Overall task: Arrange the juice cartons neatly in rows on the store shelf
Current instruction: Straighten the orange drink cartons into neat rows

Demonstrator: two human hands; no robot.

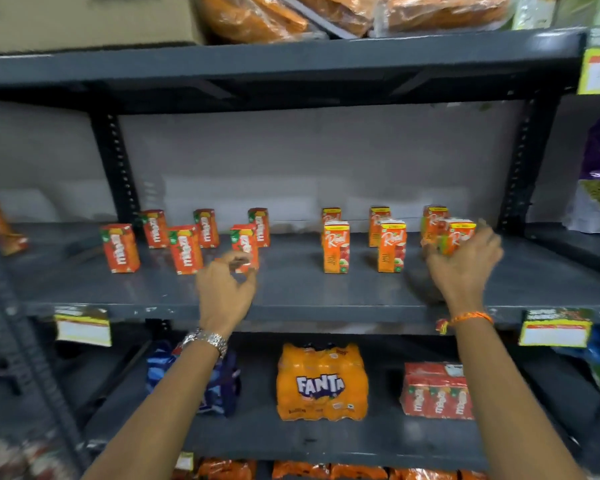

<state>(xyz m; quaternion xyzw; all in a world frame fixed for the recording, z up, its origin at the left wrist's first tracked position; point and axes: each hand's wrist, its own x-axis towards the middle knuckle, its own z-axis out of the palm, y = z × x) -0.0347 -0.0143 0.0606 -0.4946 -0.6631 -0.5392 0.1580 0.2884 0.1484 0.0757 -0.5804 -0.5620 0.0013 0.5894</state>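
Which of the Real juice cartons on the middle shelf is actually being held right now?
The front Real carton at the far right: the right hand is wrapped around it. The other Real cartons stand free on the shelf, untouched.

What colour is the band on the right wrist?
Orange, a thin thread band on the right wrist, seen in the head view.

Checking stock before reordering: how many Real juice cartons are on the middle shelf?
6: three in the back row, three in front, the rightmost in the right hand. None seem hidden.
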